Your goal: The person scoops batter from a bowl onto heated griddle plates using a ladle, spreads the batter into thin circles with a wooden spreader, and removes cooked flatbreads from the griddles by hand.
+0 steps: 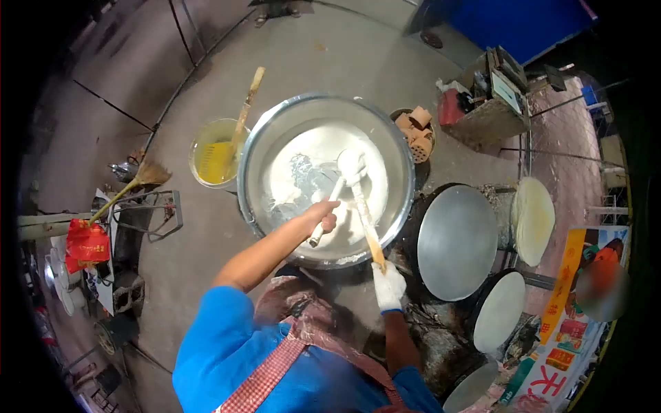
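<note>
A large metal basin point(249, 138) of white batter point(292, 148) stands in front of me. My left hand point(322, 216), bare, is closed around the handle of a ladle point(337, 188). The ladle's round bowl, coated in batter, is over the right part of the basin. My right hand point(390, 286), in a white glove, grips the lower end of a wooden stick point(372, 242) at the basin's near right rim. Batter coats the stick's far end, which meets the ladle's bowl; whether it scrapes inside the bowl I cannot tell.
Left of the basin stands a bucket point(195, 165) with yellow liquid and a brush-like wooden handle. Round griddles point(457, 242) are at the right, one with a pale sheet point(500, 312). Perforated clay-coloured blocks point(418, 146) sit behind them, near a box-like stand point(492, 113).
</note>
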Tool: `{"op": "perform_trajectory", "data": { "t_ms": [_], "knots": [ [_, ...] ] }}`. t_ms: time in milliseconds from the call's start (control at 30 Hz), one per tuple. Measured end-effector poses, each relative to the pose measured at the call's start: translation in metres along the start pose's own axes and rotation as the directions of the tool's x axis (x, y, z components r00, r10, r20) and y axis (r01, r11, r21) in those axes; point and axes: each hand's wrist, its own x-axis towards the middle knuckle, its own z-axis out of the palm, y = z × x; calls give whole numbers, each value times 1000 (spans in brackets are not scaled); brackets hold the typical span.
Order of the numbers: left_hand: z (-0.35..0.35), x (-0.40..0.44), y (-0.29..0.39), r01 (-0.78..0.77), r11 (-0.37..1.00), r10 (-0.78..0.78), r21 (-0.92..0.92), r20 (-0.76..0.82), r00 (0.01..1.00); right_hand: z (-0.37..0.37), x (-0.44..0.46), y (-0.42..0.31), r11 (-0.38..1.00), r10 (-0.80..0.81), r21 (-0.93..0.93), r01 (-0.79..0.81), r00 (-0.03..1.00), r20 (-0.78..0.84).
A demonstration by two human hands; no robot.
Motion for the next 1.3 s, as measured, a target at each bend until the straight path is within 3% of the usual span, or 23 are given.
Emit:
{"op": "perform_trajectory", "data": {
  "t_ms": [67, 100, 133, 233, 333, 367, 433, 500, 567, 633, 700, 733, 767, 800, 833, 900, 967, 1000, 1033, 1100, 1167, 1233, 1300],
  "knots": [
    [31, -64, 10, 33, 997, -29, -69, 53, 998, -23, -23, 8, 991, -129, 16, 135, 972, -197],
    [56, -106, 15, 37, 998, -34, -58, 45, 998, -53, -34, -3, 993, -101, 45, 110, 978, -182],
    [77, -139, 14, -64, 998, 64, -19, 43, 997, -63, -35, 1, 966, -190, 108, 234, 929, -319],
    [137, -245, 23, -321, 938, 305, 129, 128, 944, -124, -33, -5, 848, -362, 129, 514, 739, -569],
    [187, -329, 39, -526, 818, 478, 234, 234, 847, -209, -24, -33, 721, -400, 49, 691, 474, -785],
    [202, -355, 46, -587, 758, 524, 285, 269, 808, -233, -21, -43, 667, -376, 55, 743, 399, -837],
    [218, -399, 63, -739, 492, 612, 460, 421, 669, -283, -36, -67, 585, -277, 164, 794, 386, -880],
    [222, -423, 79, -839, 224, 680, 496, 537, 499, -310, -57, -83, 578, -223, 225, 784, 417, -881],
    [218, -429, 78, -839, 58, 784, 541, 495, 374, -301, -68, -96, 348, -219, 296, 889, 384, -897],
    [183, -412, 75, -806, 90, 758, 585, 484, 437, -243, -37, -77, 228, -312, 476, 849, 527, -791],
    [126, -375, 55, -718, 474, 623, 510, 381, 683, -141, 2, -48, 174, -443, 504, 846, 524, -727],
    [97, -353, 38, -621, 595, 558, 511, 294, 776, -133, -49, -55, 277, -439, 772, 572, 790, -428],
    [85, -351, 21, -397, 836, 359, 379, 170, 918, -88, -46, -32, 224, -379, 954, 202, 919, -105],
    [71, -334, 12, -257, 954, 246, 158, 83, 966, -73, -69, -23, 317, -252, 948, 33, 966, 51],
    [53, -315, 18, 56, 980, -52, -191, 26, 998, -62, -86, -12, 444, -161, 896, -30, 981, 113],
    [42, -306, 9, 166, 944, -156, -284, 59, 986, -68, -122, 4, 643, -134, 764, 56, 990, 40],
    [61, -330, 1, 59, 991, -61, -120, -13, 998, -57, -125, 35, 635, -241, 691, 344, 939, -246],
    [76, -342, -10, -108, 988, 105, 112, 40, 994, -61, -132, 37, 510, -215, 772, 379, 925, -312],
    [80, -341, -19, -225, 916, 172, 332, 183, 968, -91, -151, 26, 421, -125, 903, 88, 991, -38],
    [97, -328, -42, -326, 835, 262, 444, 202, 944, -101, -156, 19, 231, -132, 973, 14, 991, 17],
    [102, -300, -58, -227, 921, 162, 316, 218, 962, -72, -145, 37, 348, -118, 935, 73, 992, -33],
    [105, -263, -66, 11, 1000, -12, 8, 100, 995, -57, -161, 70, 532, -20, 846, -44, 998, 65],
    [114, -232, -85, 373, 875, -324, -309, 200, 925, 15, -170, 147, 750, -213, 525, 403, 898, -385]
  ]
}}
